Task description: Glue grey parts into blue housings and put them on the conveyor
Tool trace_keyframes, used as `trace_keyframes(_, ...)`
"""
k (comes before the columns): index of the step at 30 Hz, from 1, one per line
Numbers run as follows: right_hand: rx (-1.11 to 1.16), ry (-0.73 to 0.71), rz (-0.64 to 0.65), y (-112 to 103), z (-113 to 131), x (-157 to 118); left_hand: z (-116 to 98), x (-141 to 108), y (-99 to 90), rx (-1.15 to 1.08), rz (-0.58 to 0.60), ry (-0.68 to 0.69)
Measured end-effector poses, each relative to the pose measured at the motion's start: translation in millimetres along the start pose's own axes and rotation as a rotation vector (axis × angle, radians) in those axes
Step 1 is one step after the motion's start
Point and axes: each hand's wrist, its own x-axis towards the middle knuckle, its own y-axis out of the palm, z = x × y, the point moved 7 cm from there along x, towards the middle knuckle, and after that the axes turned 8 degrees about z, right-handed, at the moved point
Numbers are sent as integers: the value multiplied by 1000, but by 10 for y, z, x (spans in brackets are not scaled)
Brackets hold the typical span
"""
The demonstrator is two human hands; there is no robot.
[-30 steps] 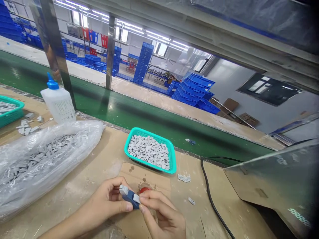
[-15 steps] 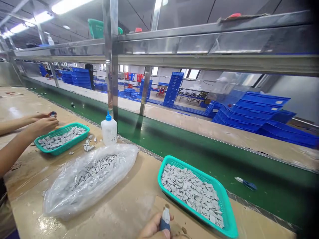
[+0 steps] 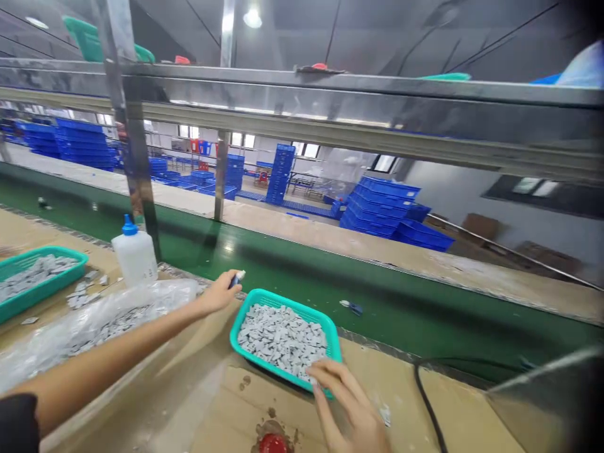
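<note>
My left hand [image 3: 221,293] is stretched out over the belt's near edge, its fingers closed on a small dark blue piece [image 3: 234,280] with a whitish tip. At the near right corner of a green basket [image 3: 336,340], my right hand [image 3: 352,402] has its thumb and fingertips close together by the pieces; whether they hold one is too small to tell. The basket is full of small light grey pieces [image 3: 283,336]. Below it on the table is a red round object [image 3: 274,443] amid wet brown stains. On the green belt lies another blue piece with a white tip [image 3: 352,307].
To the left are a clear plastic bag [image 3: 108,324] of grey pieces, a white bottle [image 3: 136,255] with a blue cap, and a second green basket [image 3: 42,289]. A metal post [image 3: 134,138] rises beyond the bottle. A black cable [image 3: 427,402] lies at right.
The view has swung to the right. My left hand has moved forward to the belt with the blue piece, and my right hand has come up to the basket. The other person's hands have left view.
</note>
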Motion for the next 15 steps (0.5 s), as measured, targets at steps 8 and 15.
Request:
trace_keyframes(8, -14, 107, 257, 439, -513, 442, 85, 741, 44, 456, 5, -62)
trace_keyframes(15, 58, 203, 167, 399, -557, 337, 1, 1274, 1084, 875, 298, -47)
